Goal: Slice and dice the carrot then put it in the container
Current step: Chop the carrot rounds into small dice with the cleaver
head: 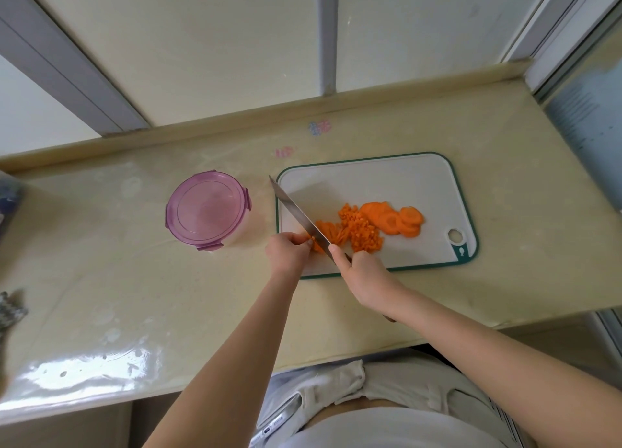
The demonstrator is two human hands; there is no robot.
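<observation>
The work is in the dicing step, and I judge it to be about half done. On the cutting board (370,178), which lies on the right part of the desk (117,279) between its far edge and its near edge, the carrot is in three states. Toward the right edge of the desk, some round slices (393,218) are not yet cut further. In the middle is a diced pile (361,234) of small cubes. At the left side of the board is a small bundle of strips (328,232), and this is what is being cut.

The left hand (289,250) rests on the left end of the strips, its fingers (304,242) curled down to hold them together. The right hand (365,272) grips the handle of the knife (296,212); the handle is mostly hidden in the palm, and one finger lies straight along the back of the blade. The blade crosses the strips just beside the left fingertips, and its tip points to the far edge of the desk, past the corner of the board.

The container (207,208) stands left of the board, near it but not touching, and its purple lid (205,207) seems to be on. So what is left: finish these strips, dice the round slices, open the container and move all cubes into it. Nothing orange shows through the lid, but I cannot tell this for sure.
</observation>
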